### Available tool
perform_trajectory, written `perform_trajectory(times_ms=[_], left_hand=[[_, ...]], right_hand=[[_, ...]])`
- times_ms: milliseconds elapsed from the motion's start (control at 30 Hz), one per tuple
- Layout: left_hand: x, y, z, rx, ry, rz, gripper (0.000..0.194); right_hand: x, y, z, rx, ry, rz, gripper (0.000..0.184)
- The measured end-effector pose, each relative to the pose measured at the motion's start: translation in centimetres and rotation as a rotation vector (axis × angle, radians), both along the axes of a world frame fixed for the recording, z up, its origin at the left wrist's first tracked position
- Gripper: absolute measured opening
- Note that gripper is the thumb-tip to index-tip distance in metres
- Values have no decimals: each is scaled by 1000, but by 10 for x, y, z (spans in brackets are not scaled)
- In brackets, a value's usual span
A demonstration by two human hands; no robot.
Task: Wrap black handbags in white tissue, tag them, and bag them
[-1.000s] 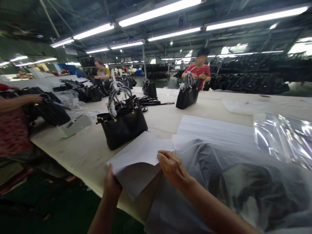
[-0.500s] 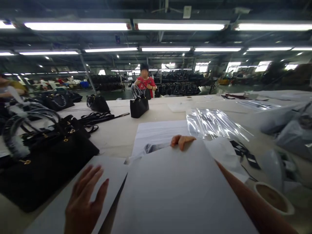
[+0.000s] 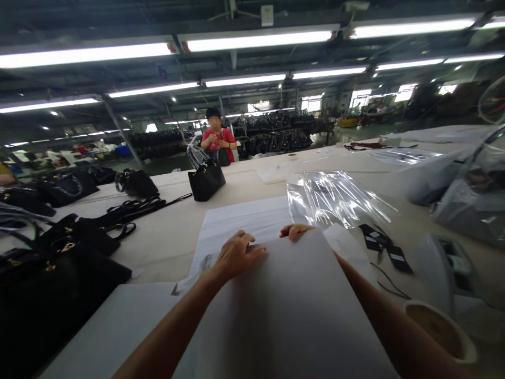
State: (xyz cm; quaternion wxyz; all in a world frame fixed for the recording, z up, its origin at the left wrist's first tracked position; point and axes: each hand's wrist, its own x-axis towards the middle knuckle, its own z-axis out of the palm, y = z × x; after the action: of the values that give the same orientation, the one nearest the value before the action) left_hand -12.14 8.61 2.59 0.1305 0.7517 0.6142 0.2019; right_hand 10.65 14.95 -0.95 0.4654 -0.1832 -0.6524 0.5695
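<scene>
A large white paper sheet bends up in front of me, its far edge raised. My right hand grips that edge from behind, fingertips curled over the top, with the forearm passing along the sheet's right side. Just left of it, my left hand is closed on the same edge, thumb lying on the near face and fingers over the top. Beneath and beyond, a stack of white paper lies on the table. Another white sheet lies flat at the left, beside a black handbag.
Clear plastic sleeves lie beyond my right hand. Black tags, a tape roll and a white tape dispenser sit at the right. Another black handbag stands farther back, near a person in red. Black straps lie left.
My left hand has moved from open above the flat left sheet, up and right, to the raised sheet's far edge. My right hand keeps its hold. The view has turned right and tilted.
</scene>
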Motion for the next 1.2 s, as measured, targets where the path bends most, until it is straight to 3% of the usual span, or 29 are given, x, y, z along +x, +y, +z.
perform_trajectory(times_ms=[100,200,267,300,433,567,700,833,1000,1100,1200], left_hand=[[1,8,-5,-41,109,-26,33],[1,17,-8,-28,152,-40,30],[0,23,-8,-30,188,-99,30],[0,26,-8,-29,207,-137,30],[-6,35,-8,-17,267,-242,32],[-17,38,-12,-24,296,-268,33],[-9,34,-7,7,374,-271,32],[23,24,-1,44,379,-178,36],[46,21,-15,-98,338,-139,41],[46,23,-27,-103,365,-113,46],[44,23,-35,-51,364,-103,49]], right_hand=[[20,6,-5,-235,-30,-170,45],[39,8,-4,-303,19,-531,33],[42,3,0,-100,-58,-715,24],[39,-4,1,51,-150,-735,20],[-1,-44,-4,627,-606,-574,23],[-38,-75,-22,838,-908,-609,35],[-44,-77,-26,832,-984,-617,37],[-44,-78,-21,809,-1001,-524,39],[-28,-74,-9,658,-745,-418,38],[8,-44,0,489,-520,-546,26],[53,17,-4,425,-648,-833,22]])
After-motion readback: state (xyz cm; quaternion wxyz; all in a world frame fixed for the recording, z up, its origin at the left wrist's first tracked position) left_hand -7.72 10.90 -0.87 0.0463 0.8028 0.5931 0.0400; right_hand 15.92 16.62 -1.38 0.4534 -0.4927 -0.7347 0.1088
